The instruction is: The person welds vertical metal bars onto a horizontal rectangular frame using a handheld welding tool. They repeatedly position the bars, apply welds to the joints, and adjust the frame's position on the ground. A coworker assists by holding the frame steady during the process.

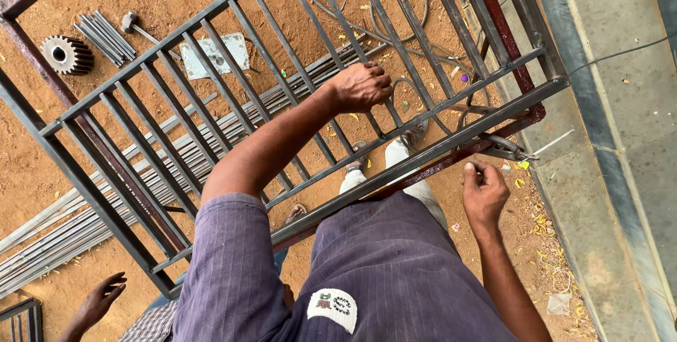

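A: At far left, on the sand [42, 173] — what's there?

B: Gear wheel [67, 54], bundle of short rods [106, 35], hammer [130, 23] w/ a flat metal plate [215, 54] just beside. Long steel bars [84, 222] lie under the gate. Bottom left, another person's hand [99, 300], open, touching nothing.

A: And the gate?

B: Metal gate frame [211, 81] runs diagonally across the middle, raised off the ground in front of the person. Left hand [361, 87] — grip clamped round one upright bar, approx. mid-frame.

A: Right side?

B: Right hand [483, 190] is curled shut on a welding rod holder [504, 148], at the frame's lower rail near the corner; thin rod [553, 143] sticks out toward the concrete strip [606, 173]. Cables [409, 32] loop on the sand behind.
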